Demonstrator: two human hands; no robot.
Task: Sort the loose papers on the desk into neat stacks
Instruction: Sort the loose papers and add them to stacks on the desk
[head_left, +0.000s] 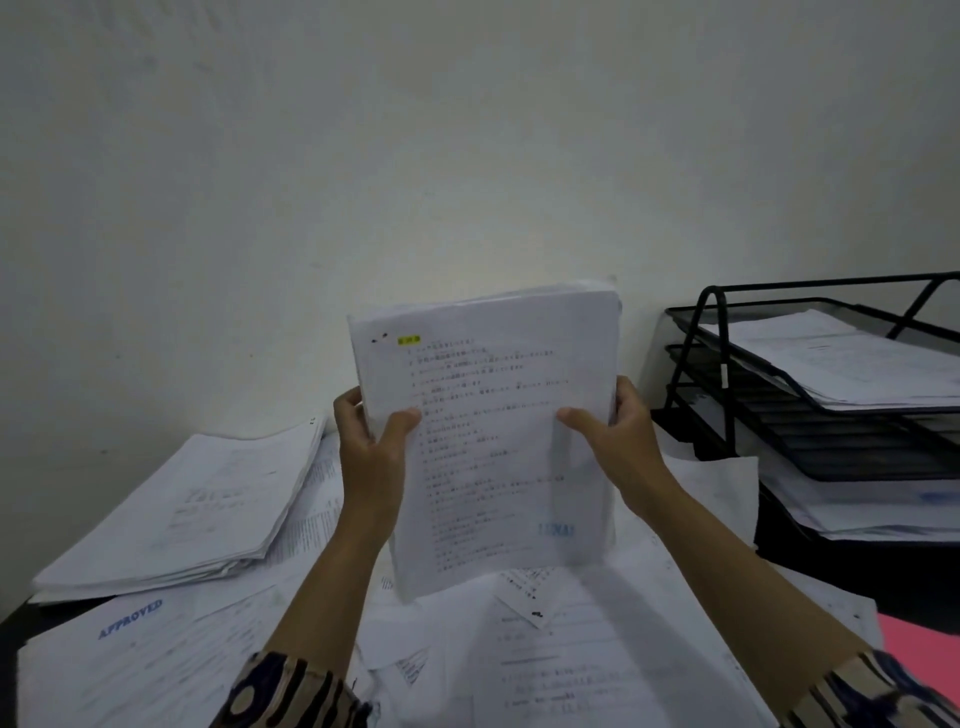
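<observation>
Upright, held sheaf (488, 441), sheet (140, 649) (stamped "APPROVED")

Thick bundle of printed sheets (488, 441) held upright at frame centre w/ yellow highlight near top, neat stack (182, 514) lying lower left, loose papers (597, 649) strewn flat across bottom of frame.

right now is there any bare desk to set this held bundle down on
Almost none. Loose sheets cover the middle, a white paper stack fills the left, the black mesh tray rack the right. Only dark desk slivers show at far left; its top tray already holds papers.
</observation>
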